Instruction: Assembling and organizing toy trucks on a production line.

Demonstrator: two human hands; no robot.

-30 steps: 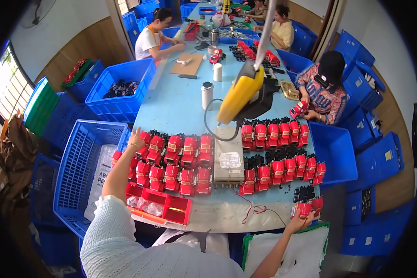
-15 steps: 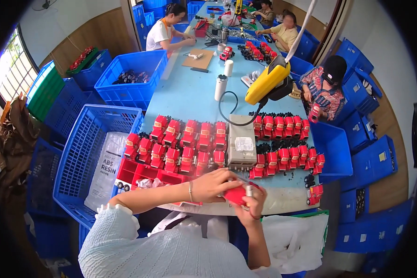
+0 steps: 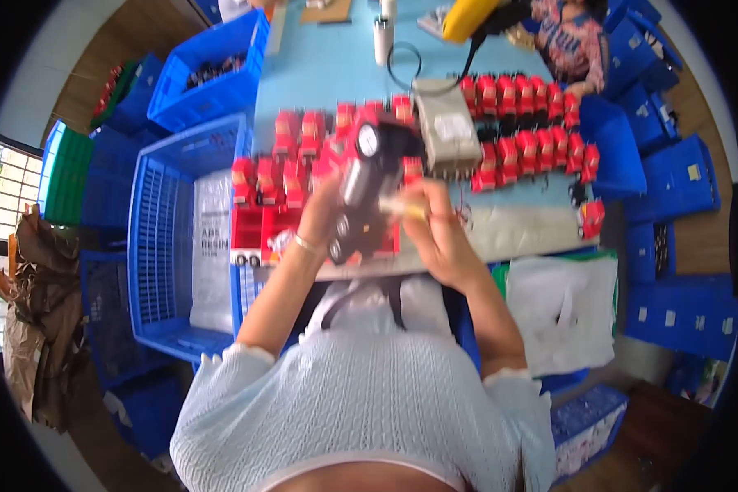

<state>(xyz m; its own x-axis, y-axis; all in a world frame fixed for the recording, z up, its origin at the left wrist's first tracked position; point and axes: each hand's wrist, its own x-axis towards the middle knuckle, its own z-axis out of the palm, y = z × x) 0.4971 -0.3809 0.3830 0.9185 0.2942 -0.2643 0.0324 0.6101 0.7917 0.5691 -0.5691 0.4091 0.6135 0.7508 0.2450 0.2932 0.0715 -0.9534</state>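
Note:
Both my hands are raised close to the camera over the table's near edge, holding one red toy vehicle [image 3: 367, 193] with black wheels and grey parts, blurred by motion. My left hand [image 3: 324, 215] grips its left side and my right hand [image 3: 435, 225] grips its right side. Behind it, rows of similar red toy pieces [image 3: 303, 156] stand on the light blue table [image 3: 336, 70], with more rows [image 3: 533, 123] to the right of a grey box [image 3: 447, 127]. A red tray [image 3: 258, 230] lies at the table's front left.
A large blue crate [image 3: 168, 246] holding a white bag stands to my left, and another blue crate [image 3: 209, 70] beyond it. Blue bins [image 3: 672, 197] stack on the right. A person in a patterned top [image 3: 570, 41] sits at the far right. A yellow tool [image 3: 471, 16] hangs above the table.
My head has tilted down and nearer the table. The hands have lifted the red toy up toward the camera, so it now looks much larger and covers part of the rows.

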